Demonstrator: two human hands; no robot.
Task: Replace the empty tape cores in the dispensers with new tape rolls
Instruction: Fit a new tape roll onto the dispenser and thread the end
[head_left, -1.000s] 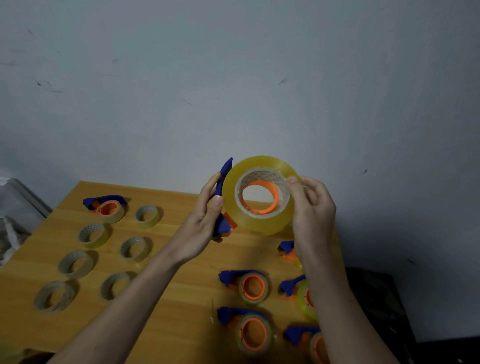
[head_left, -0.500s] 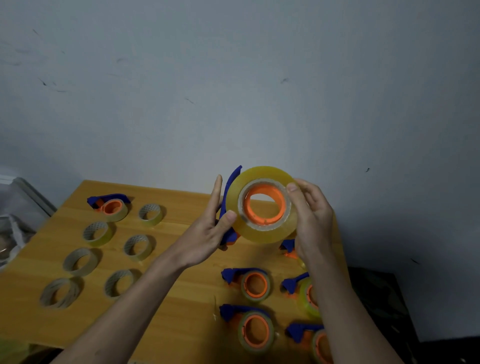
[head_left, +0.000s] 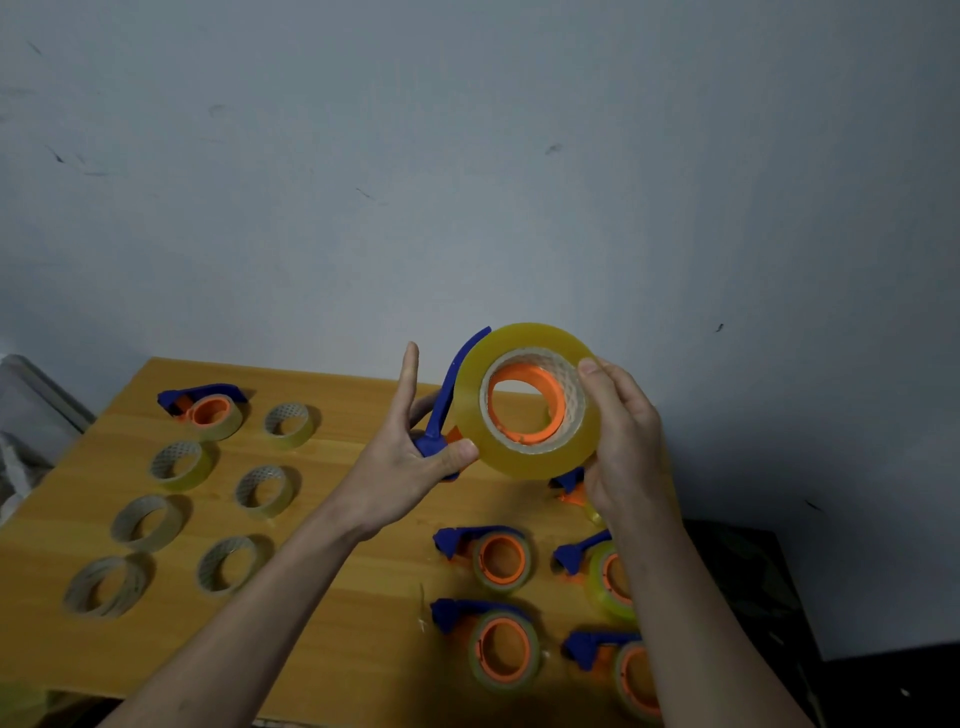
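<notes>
Yellow tape roll (head_left: 524, 457), seated on the orange hub of a blue dispenser (head_left: 441, 415), is held above the desk (head_left: 363, 571): left hand (head_left: 410, 467) grips the dispenser, right hand (head_left: 618, 441) the roll. Loaded dispensers (head_left: 498, 558) lie below the hands, empty cores (head_left: 148, 522) left; one dispenser (head_left: 205, 408) there likely remains.

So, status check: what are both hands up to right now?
Left hand grips blue dispenser. Right hand holds tape roll on its orange hub. Nothing in the way.
</notes>
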